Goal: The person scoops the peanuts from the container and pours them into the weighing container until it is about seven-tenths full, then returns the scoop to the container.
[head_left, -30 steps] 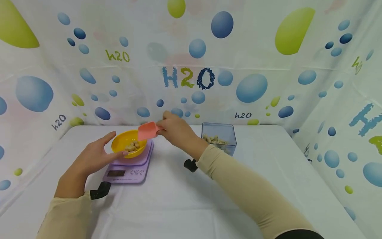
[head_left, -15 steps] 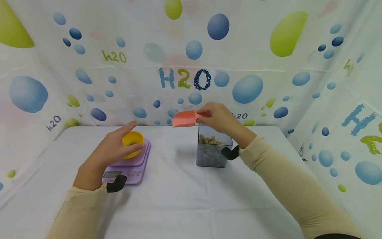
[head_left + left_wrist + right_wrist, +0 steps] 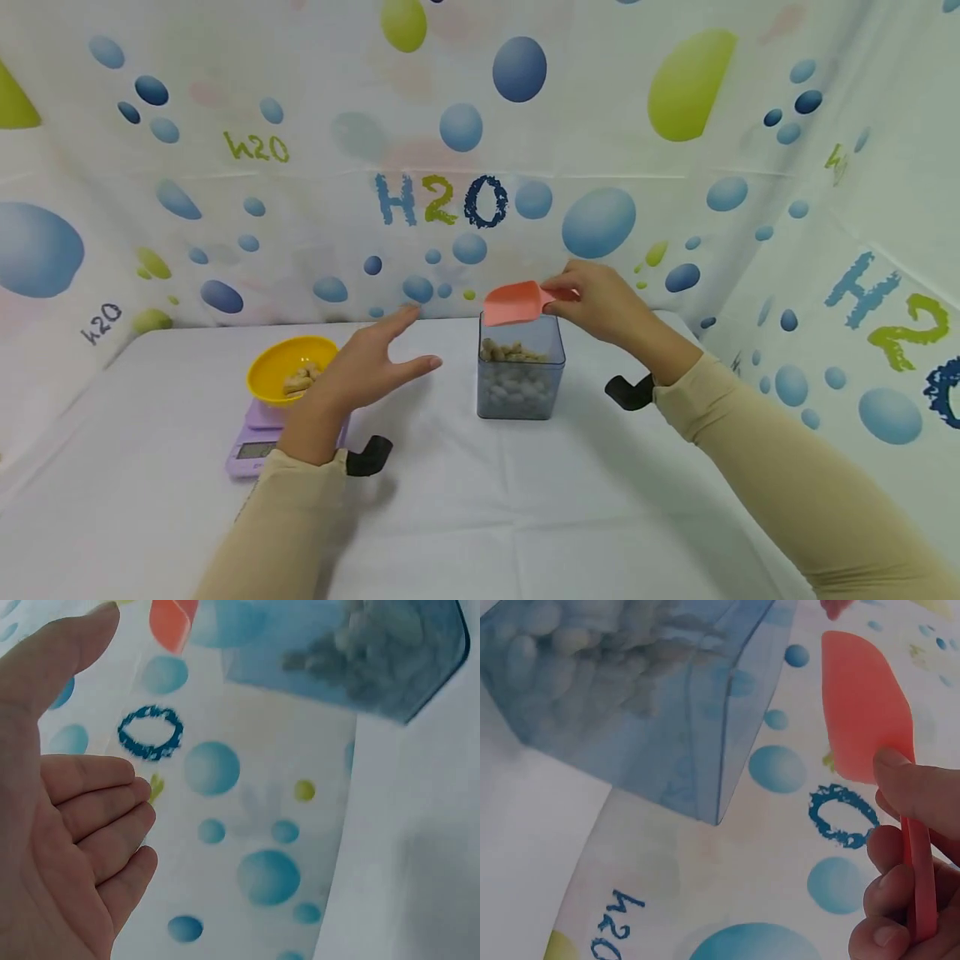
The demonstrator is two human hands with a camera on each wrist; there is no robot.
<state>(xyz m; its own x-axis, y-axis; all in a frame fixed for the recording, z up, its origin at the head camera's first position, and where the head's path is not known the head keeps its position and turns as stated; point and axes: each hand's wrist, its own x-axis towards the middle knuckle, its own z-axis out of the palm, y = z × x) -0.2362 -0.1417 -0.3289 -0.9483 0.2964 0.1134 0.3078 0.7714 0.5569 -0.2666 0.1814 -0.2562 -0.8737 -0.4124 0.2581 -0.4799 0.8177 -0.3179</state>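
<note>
My right hand grips the handle of a pink scoop, whose blade hangs over the back of a clear bluish square container. Peanuts in their shells fill roughly the lower half of that container. In the right wrist view the fingers wrap round the scoop's handle, with the thumb near the blade. My left hand is in the air left of the container, thumb and fingers spread, holding nothing. Behind it a yellow bowl with some peanuts sits on a purple kitchen scale, partly covered by the left wrist.
A white cloth covers the table. Behind it hangs a white curtain printed with bubbles and lettering. Black wrist mounts jut out from both sleeves.
My right hand has carried the scoop from over the yellow bowl rightward to above the container. The left hand has left the bowl and moved right. The view has turned slightly right.
</note>
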